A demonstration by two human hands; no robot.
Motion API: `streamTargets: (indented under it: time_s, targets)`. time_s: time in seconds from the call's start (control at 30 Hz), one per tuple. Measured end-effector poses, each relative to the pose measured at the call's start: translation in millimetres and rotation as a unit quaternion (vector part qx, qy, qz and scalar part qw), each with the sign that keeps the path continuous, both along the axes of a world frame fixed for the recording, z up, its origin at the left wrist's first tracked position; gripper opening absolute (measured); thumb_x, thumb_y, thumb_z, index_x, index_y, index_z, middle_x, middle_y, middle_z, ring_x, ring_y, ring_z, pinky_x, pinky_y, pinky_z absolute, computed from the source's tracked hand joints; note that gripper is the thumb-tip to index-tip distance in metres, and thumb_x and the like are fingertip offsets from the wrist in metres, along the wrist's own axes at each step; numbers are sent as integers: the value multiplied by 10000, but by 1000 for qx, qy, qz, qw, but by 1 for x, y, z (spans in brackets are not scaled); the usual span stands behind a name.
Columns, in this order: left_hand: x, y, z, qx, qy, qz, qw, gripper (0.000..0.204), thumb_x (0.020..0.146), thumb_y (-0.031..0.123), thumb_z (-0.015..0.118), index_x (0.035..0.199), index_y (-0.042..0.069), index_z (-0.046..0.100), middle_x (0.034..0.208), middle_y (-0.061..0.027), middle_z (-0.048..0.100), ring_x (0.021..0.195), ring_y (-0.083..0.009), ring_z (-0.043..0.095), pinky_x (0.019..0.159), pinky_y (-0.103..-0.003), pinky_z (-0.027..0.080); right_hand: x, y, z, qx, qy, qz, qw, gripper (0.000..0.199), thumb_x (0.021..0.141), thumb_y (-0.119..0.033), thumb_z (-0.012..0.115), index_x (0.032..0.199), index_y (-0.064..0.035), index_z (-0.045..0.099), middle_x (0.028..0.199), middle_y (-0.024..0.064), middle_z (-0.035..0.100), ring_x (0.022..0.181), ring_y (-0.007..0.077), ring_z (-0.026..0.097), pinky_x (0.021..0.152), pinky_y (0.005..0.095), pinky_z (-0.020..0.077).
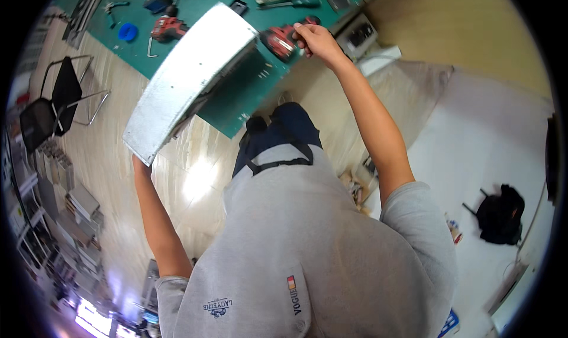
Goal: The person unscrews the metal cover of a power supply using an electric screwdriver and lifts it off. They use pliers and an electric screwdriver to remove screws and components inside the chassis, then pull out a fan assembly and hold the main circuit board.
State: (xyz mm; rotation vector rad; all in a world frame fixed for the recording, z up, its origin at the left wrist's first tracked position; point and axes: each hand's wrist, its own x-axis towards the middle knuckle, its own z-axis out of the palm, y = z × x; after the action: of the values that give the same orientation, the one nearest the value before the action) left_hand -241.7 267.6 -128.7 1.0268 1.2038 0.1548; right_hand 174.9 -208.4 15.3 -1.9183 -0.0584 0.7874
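Right fingers (307,35): closed around the red power drill (283,41), at the near edge of the green bench (236,110).
Left fingers: hidden behind the lower corner of the grey metal panel (186,80); grip cannot be told, left hand (141,165) pressed under that corner.
Panel: tilted, upper end resting on the bench edge, lower end out over the wooden floor (112,160).
Step, judged: steadying the panel while bringing the drill to its inner side.
Next move, judged: calls for firm support below, drill tip lined up square.
Beyond: second red drill (168,28), blue round object (127,31) farther along the bench.
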Motion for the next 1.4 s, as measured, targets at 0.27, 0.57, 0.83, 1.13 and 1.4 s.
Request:
streamTargets:
  time_s: [0.27, 0.57, 0.83, 1.13, 1.4]
  targets:
    - [-87, -80, -23, -20, 199, -63, 978, 394, 945, 362, 536, 1159, 31, 561, 866, -70, 616, 678, -172, 571, 677, -374, 530, -83, -155, -44, 36, 53, -152, 986, 354, 958, -372, 538, 857, -41, 615, 657, -10, 533, 552, 72, 471, 490, 241, 421]
    - [-82, -250, 29, 21, 298, -302, 905, 426, 962, 363, 522, 1196, 9, 566, 999, -131, 667, 742, -176, 616, 708, -345, 546, -191, -286, -113, 106, 83, -267, 954, 335, 974, -280, 496, 958, 16, 653, 671, 19, 559, 516, 104, 473, 467, 258, 404]
    - [-43, -303, 63, 85, 242, -333, 907, 401, 958, 371, 535, 1121, 11, 606, 921, -101, 685, 723, -163, 635, 666, -297, 534, -224, -353, -120, 112, 167, -298, 933, 344, 987, -307, 476, 818, -29, 588, 660, 12, 526, 537, 102, 458, 474, 264, 387]
    - [-66, -278, 64, 125, 182, -213, 952, 501, 967, 458, 496, 1086, -16, 609, 837, -100, 672, 664, -157, 621, 608, -294, 527, -181, -263, -95, 114, 40, -234, 965, 288, 986, -324, 528, 916, -50, 580, 817, 31, 606, 600, 81, 493, 516, 232, 441]
    - [-57, -150, 47, 192, 18, 19, 981, 746, 962, 600, 406, 1357, -32, 434, 1280, -204, 555, 1094, -286, 583, 863, -408, 526, -111, -71, -63, 114, -125, -34, 985, 355, 998, -322, 522, 1169, -25, 613, 983, 59, 666, 814, 98, 600, 709, 244, 491]
